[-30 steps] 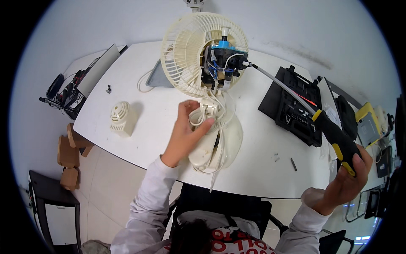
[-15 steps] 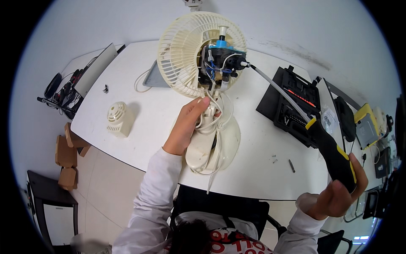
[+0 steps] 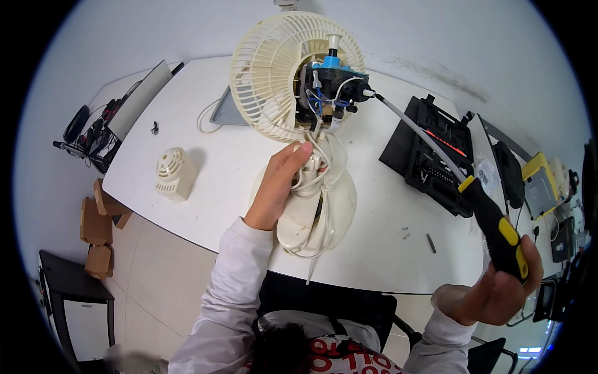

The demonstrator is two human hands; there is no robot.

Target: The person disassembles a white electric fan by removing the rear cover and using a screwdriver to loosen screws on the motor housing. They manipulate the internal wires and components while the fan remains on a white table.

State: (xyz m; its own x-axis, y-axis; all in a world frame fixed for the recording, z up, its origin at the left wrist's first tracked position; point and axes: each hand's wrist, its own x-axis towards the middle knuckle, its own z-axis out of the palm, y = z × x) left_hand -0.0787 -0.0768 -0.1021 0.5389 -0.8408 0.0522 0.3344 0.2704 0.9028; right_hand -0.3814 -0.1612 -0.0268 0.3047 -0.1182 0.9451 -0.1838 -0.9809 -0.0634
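A cream desk fan (image 3: 261, 75) stands on the table, its rear motor assembly (image 3: 327, 93) bare, with blue and white wires showing. My left hand (image 3: 278, 181) is closed round the fan's neck, just above the base (image 3: 339, 215), where the white power cord (image 3: 327, 187) is looped. In my right hand (image 3: 498, 293) is the black and yellow handle of a long-shafted screwdriver (image 3: 495, 227). Its tip meets the white end of a black part at the motor's right side. The cream motor cover (image 3: 176, 174) sits apart on the left of the table.
An open black tool case (image 3: 439, 162) with bits lies at the right. Near the front right are a loose bit (image 3: 431, 243) and tiny screws (image 3: 406, 234). A grey tray (image 3: 230, 112) sits behind the fan; a small dark piece (image 3: 154, 128) lies far left.
The fan's motor assembly has shifted slightly right. The screwdriver handle has turned in my right hand, showing more yellow, and its tip stays at the motor's side. My left hand keeps its hold.
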